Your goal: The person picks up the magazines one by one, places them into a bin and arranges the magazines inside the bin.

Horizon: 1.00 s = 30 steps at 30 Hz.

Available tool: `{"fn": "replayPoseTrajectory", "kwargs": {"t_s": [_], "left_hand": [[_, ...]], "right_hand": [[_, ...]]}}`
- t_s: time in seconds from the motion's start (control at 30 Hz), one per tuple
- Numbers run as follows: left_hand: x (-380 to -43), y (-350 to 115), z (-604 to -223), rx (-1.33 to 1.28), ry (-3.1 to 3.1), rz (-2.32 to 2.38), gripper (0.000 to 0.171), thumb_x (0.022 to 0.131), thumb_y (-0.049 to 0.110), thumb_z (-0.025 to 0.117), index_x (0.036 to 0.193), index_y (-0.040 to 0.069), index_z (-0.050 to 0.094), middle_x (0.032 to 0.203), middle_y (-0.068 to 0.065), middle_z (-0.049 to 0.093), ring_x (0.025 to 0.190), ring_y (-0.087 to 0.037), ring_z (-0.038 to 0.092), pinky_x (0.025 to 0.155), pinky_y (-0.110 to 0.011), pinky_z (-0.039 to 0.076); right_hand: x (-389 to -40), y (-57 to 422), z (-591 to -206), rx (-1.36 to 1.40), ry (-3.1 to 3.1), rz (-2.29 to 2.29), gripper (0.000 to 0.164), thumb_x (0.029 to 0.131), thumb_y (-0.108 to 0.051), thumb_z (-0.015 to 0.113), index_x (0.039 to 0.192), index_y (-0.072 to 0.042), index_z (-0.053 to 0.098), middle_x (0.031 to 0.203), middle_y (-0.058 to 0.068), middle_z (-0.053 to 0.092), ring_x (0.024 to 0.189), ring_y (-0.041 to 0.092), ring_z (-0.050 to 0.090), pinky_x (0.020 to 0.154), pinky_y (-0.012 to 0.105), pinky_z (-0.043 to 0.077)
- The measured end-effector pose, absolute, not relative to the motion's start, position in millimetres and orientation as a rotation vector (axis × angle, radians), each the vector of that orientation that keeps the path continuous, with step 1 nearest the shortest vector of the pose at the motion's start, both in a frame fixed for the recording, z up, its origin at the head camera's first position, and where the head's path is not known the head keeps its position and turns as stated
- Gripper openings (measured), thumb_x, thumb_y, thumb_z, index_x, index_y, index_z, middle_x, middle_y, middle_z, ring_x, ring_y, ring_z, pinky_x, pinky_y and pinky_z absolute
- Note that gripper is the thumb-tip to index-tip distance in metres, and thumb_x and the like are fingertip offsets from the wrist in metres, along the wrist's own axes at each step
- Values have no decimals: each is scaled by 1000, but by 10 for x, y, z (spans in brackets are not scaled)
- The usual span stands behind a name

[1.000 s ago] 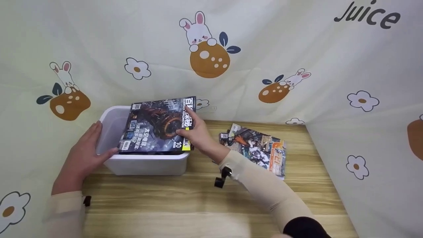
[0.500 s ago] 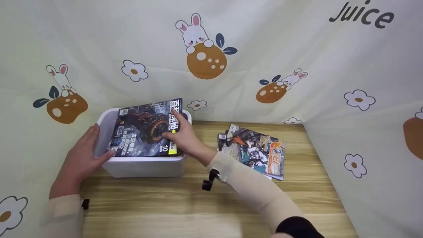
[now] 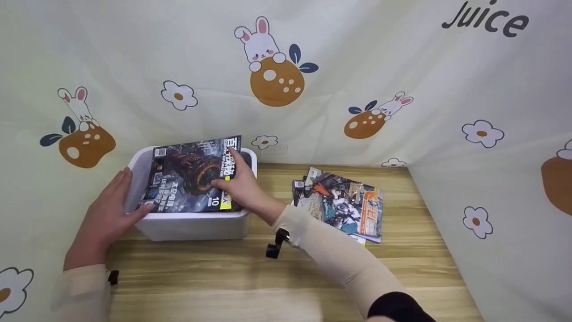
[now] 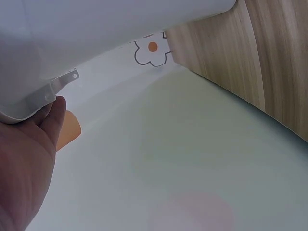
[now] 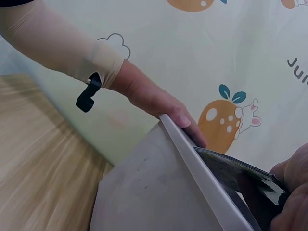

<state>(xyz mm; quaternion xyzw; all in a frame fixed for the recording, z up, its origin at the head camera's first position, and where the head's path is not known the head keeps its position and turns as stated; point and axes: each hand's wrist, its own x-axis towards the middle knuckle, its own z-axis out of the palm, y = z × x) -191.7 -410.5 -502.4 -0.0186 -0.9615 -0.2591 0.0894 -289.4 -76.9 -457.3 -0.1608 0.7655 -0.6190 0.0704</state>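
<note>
In the head view my right hand (image 3: 248, 185) grips the right edge of a dark magazine (image 3: 178, 174), thumb on its cover and the other fingers mostly hidden beneath. The magazine lies cover up over the opening of a white plastic bin (image 3: 192, 228), its far right corner sticking past the back rim. My left hand (image 3: 103, 214) holds the bin at its left rim, thumb at the near corner by the magazine. From the left wrist, the fingertips of that hand (image 4: 29, 159) show at the rim. In the right wrist view the magazine (image 5: 231, 168) dips below the rim.
To the bin's right, several overlapping magazines (image 3: 344, 205) lie on the wooden table (image 3: 286, 273). A pale cloth (image 3: 330, 67) printed with rabbits and oranges rises behind and on both sides.
My right hand has carried the magazine leftward and slightly toward me, so it now sits more over the bin's opening. The left hand stays on the rim.
</note>
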Motion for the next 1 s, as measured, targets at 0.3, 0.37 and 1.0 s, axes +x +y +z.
{"fn": "replayPoseTrajectory", "kwargs": {"t_s": [0.3,0.37,1.0], "left_hand": [[-1894,-4100,-5030,-55,-2852,-792,116,99,64,73,179,12,7,184,-22,8,168,-51,10,123,-83,18],[-1886,-4107,-5027,-57,-2845,-790,116,99,63,74,179,11,8,184,-21,9,168,-50,10,124,-83,18],[-1876,-4112,-5008,-83,-2821,-771,115,99,58,76,178,8,10,183,-24,13,167,-52,14,125,-82,17]], "right_hand": [[-2898,-828,-4602,-467,2346,-1783,110,87,-3,90,176,-17,28,178,13,36,162,29,38,134,38,29],[-2898,-841,-4601,-467,2351,-1760,109,87,-3,90,176,-15,28,178,14,36,162,28,38,133,37,29],[-2955,-910,-4647,-427,2386,-1656,110,85,-1,91,175,-13,29,171,18,45,155,31,47,130,36,36]]}}
